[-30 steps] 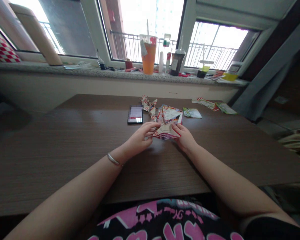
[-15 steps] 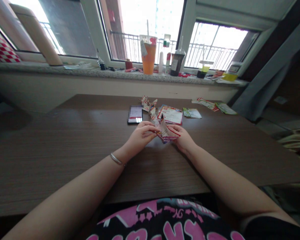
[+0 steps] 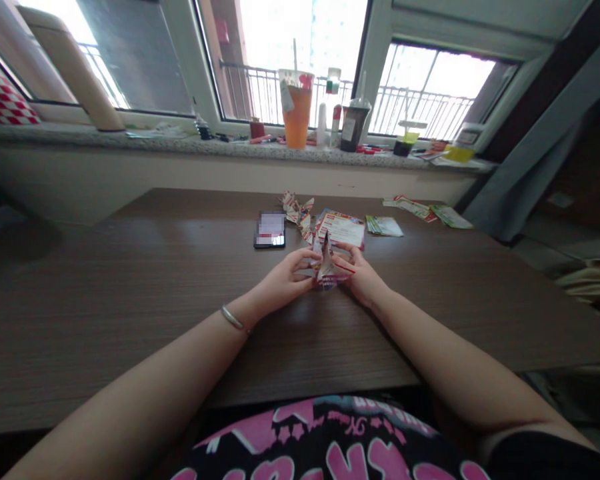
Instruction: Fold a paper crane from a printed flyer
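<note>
Two hands on one folded paper (image 3: 326, 268): the left hand (image 3: 283, 280) pinches its left side, the right hand (image 3: 364, 277) its right side, with fingers closed on it from both sides. The paper stands upright between them with a point sticking up, low over the table (image 3: 130, 280) about mid-width. Can't tell if its bottom edge actually touches the wood. It's printed red and white, and the folds are too small to make out.

A silver bracelet (image 3: 233, 319) sits on the left wrist, at roughly 7 o'clock from the paper.

Going outward from the hands:
- 12 o'clock, just beyond the fingertips: a flyer (image 3: 344, 230) lying flat
- 11 o'clock: a phone (image 3: 270, 231) lying flat, near the flyer but not touching it
- between those two and a bit further back: a small heap of folded pieces (image 3: 297, 209)
- 1 o'clock: green cards (image 3: 384, 226) just beside the flyer
- 2 o'clock, well apart, by the far table edge: more leaflets (image 3: 420, 208)

Past the table runs a stone sill (image 3: 80, 137) under the windows — an orange cup (image 3: 297, 113) at 12 o'clock, a dark cup (image 3: 354, 127) near it at 1, and small bottles (image 3: 330, 110) between them. A tan roll (image 3: 75, 70) leans at 10 o'clock.
</note>
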Demonstrator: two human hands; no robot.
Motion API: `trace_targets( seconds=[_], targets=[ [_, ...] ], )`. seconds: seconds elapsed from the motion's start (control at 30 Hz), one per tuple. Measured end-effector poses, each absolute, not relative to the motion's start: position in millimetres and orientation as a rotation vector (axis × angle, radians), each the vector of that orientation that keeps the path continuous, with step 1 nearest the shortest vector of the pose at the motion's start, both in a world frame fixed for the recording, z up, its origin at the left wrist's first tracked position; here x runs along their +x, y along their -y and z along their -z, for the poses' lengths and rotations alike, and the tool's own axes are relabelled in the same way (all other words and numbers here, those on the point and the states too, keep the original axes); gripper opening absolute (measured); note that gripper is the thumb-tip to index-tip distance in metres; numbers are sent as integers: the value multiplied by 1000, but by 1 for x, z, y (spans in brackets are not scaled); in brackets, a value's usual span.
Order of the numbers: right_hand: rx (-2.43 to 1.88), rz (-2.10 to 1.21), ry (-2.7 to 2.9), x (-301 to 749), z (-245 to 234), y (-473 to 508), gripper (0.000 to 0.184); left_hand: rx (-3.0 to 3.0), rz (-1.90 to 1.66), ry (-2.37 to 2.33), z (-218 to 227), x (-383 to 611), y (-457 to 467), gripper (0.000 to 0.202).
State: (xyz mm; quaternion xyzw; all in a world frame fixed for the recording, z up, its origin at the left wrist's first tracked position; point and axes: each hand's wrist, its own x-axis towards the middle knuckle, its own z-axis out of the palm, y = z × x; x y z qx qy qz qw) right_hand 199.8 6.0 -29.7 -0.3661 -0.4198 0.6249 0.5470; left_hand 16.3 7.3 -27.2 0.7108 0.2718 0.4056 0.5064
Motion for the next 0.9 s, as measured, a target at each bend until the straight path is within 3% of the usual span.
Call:
trace_targets(
  seconds=[0.2,0.6,0.9],
  targets=[
    [-890,-1484,1010,200,33,-6,59,1806,-976,-666,28,15,-6,44],
    [-935,-1415,991,201,33,-8,67,2037,-1048,-779,26,11,-9,20],
    [-853,-1141,1177,205,32,-11,45,1899,-1205,-761,22,16,-12,22]
  ],
)
